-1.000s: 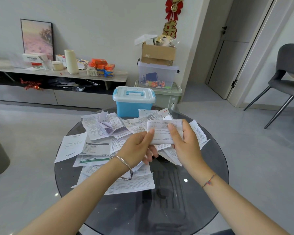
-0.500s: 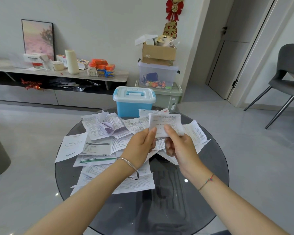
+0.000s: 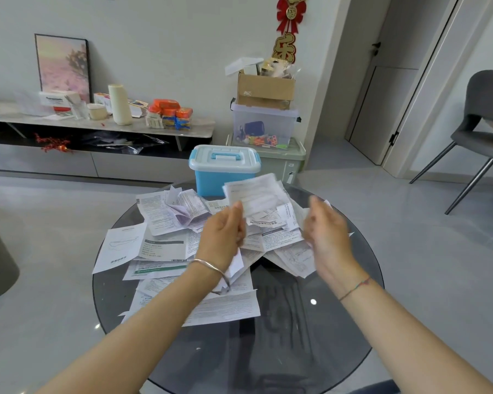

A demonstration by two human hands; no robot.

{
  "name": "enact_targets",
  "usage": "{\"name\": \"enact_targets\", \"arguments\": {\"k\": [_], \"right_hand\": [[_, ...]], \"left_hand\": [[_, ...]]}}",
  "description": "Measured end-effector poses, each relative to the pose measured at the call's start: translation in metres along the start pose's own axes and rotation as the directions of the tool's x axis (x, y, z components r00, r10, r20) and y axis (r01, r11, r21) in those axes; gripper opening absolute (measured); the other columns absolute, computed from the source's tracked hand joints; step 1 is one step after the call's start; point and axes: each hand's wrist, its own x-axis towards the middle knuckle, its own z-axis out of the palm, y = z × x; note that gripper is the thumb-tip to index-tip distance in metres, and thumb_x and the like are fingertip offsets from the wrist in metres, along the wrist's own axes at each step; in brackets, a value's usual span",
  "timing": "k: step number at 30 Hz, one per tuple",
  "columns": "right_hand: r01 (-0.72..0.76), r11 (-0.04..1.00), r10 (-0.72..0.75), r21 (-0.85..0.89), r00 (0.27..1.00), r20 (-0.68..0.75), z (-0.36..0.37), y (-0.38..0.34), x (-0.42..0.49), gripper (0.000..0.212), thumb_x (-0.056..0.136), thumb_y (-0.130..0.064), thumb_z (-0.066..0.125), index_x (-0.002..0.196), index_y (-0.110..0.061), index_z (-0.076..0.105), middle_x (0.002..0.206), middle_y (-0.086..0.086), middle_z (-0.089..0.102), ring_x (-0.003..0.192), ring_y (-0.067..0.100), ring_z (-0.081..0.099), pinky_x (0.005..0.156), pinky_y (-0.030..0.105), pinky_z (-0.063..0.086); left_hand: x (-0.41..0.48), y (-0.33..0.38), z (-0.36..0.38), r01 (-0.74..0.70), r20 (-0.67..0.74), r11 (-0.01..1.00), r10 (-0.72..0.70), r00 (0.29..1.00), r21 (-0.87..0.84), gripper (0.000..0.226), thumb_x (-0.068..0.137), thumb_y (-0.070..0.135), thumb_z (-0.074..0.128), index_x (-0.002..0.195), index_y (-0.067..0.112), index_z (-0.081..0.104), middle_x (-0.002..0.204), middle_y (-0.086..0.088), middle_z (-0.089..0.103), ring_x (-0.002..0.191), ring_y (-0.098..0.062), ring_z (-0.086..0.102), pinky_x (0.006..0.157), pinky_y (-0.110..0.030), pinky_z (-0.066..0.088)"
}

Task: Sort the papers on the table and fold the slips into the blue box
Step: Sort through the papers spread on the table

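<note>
Step in hand: sorting, one slip selected. The left hand (image 3: 225, 231) pinches the slip (image 3: 255, 194) by its lower left corner and holds it above the paper pile (image 3: 165, 245) at frame centre. The right hand (image 3: 325, 226) is blurred and clear of the slip, fingers loose, grasping nothing. The blue box (image 3: 224, 172) stands just above centre on the worktop (image 3: 282, 351), lid on. Probable next move: the right hand takes the free edge to fold. The lid must come off before stowing.

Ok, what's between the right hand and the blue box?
In the head view, the slip pinched by the left hand hangs between right hand and blue box, over loose papers.
</note>
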Motion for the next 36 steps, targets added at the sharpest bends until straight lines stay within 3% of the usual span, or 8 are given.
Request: {"name": "enact_targets", "arguments": {"k": [2,5,8,14,20,29,33,36], "right_hand": [[0.047,0.999,-0.047,-0.001,0.997,-0.069,-0.016,-0.007,0.011,0.041,0.099,-0.020,0.046,0.060,-0.016,0.031,0.043,-0.010,0.029,0.041,0.009,0.025,0.044,0.020,0.023],[0.041,0.989,-0.017,-0.144,0.987,0.158,-0.009,-0.005,0.004,0.037,0.100,-0.034,0.041,0.072,-0.011,0.046,0.050,-0.003,0.043,0.042,0.010,0.034,0.041,0.018,0.026],[0.002,0.964,0.092,-0.265,0.935,0.344,0.006,0.001,-0.012,0.043,0.099,-0.040,0.041,0.103,-0.002,0.059,0.050,-0.005,0.045,0.042,0.007,0.035,0.041,0.017,0.026],[-0.014,0.999,0.029,-0.053,0.953,0.301,0.020,0.001,-0.028,0.027,0.102,-0.022,0.041,0.119,-0.009,0.058,0.042,-0.019,0.049,0.034,0.000,0.036,0.039,0.008,0.030],[0.012,0.999,-0.021,0.035,0.962,0.274,0.027,0.005,-0.031,0.023,0.101,-0.018,0.042,0.115,-0.011,0.059,0.045,-0.016,0.049,0.037,0.001,0.027,0.038,0.011,0.027],[0.014,0.999,-0.025,0.044,0.964,0.263,0.019,0.004,-0.025,0.023,0.101,-0.017,0.043,0.111,-0.005,0.059,0.042,-0.014,0.049,0.037,0.002,0.025,0.038,0.012,0.025],[0.040,0.999,-0.041,0.009,0.966,0.257,0.014,0.003,-0.024,0.022,0.102,-0.022,0.042,0.111,-0.012,0.060,0.043,-0.014,0.048,0.039,0.003,0.026,0.040,0.014,0.024],[0.053,0.999,-0.051,-0.003,0.976,0.212,0.010,0.003,-0.021,0.022,0.101,-0.029,0.042,0.105,-0.018,0.061,0.046,-0.012,0.044,0.044,0.005,0.031,0.043,0.016,0.029]], "left_hand": [[0.005,-0.001,-0.013,-0.004,-0.019,0.999,0.004,1.000,0.045,0.044,0.101,0.031,0.037,0.060,0.013,0.038,0.044,0.008,0.034,0.036,-0.002,0.028,0.038,-0.013,0.026],[0.004,-0.004,-0.013,-0.019,0.084,0.995,0.010,0.996,0.100,0.043,0.101,0.030,0.039,0.062,0.013,0.039,0.044,0.008,0.036,0.038,-0.004,0.029,0.039,-0.013,0.027],[0.002,-0.005,-0.003,-0.031,0.177,0.992,0.008,0.984,0.124,0.045,0.101,0.029,0.040,0.059,0.013,0.039,0.044,0.007,0.034,0.042,-0.007,0.026,0.041,-0.014,0.026],[-0.008,-0.004,0.013,0.002,0.141,0.999,0.006,0.990,-0.053,0.029,0.093,0.023,0.059,0.065,0.025,0.063,0.046,0.008,0.034,0.042,-0.005,0.027,0.040,-0.016,0.024],[-0.003,-0.005,0.014,0.072,0.118,0.985,-0.053,0.992,-0.160,0.040,0.095,0.017,0.054,0.057,0.015,0.043,0.044,0.007,0.031,0.039,-0.005,0.023,0.039,-0.014,0.021],[-0.001,-0.006,0.008,0.115,0.117,0.956,-0.086,0.989,-0.270,0.044,0.097,0.021,0.052,0.055,0.015,0.038,0.046,0.003,0.031,0.041,-0.007,0.023,0.039,-0.016,0.018],[-0.005,-0.004,0.007,0.024,0.115,0.996,-0.015,0.993,-0.083,0.038,0.097,0.030,0.051,0.064,0.010,0.047,0.049,0.001,0.047,0.044,-0.009,0.039,0.041,-0.017,0.034],[-0.008,-0.003,0.005,-0.086,0.060,0.995,0.089,0.994,-0.041,0.023,0.088,0.027,0.063,0.095,0.008,0.052,0.074,-0.004,0.070,0.060,-0.014,0.063,0.055,-0.026,0.056]]}}
